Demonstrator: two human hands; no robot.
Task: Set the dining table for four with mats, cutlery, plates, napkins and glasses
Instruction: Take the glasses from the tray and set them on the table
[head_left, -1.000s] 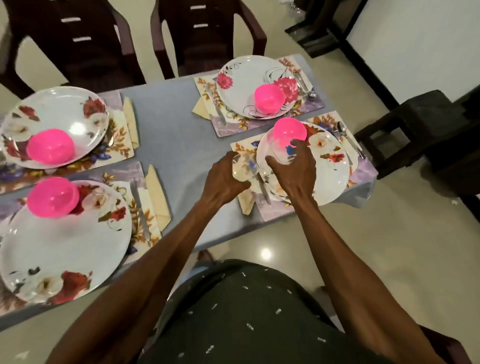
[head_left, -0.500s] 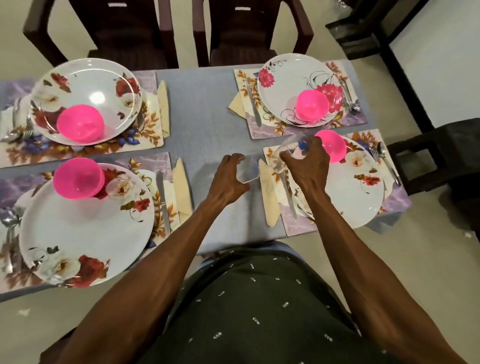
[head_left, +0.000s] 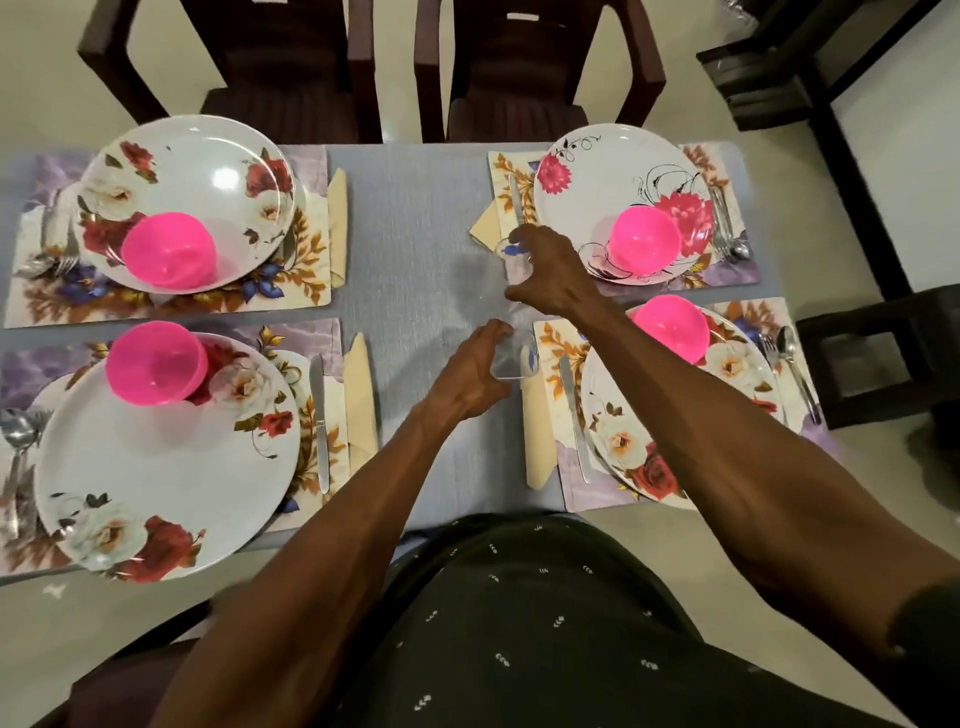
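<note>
Hands: both of mine are curled around glassware; my left hand grips a clear drinking glass with a blue motif, my right hand grips a second clear glass of the same kind.
Where the glasses are: relative to the grey-blue table runner down the middle, both sit at its right edge, the left-hand one nearer me, the right-hand one farther off.
Relation that matters: each glass stands upright beside the inner corner of a floral placemat; the near right setting falls to my left hand, the far right one to my right.
Judgement: two glasses look about to be set down; the two settings left of the runner show no glass yet.
Containers: four white floral plates, each carrying one bright pink plastic bowl; the bowls look empty.
Outward: cream folded napkins and steel knives flank the plates.
</note>
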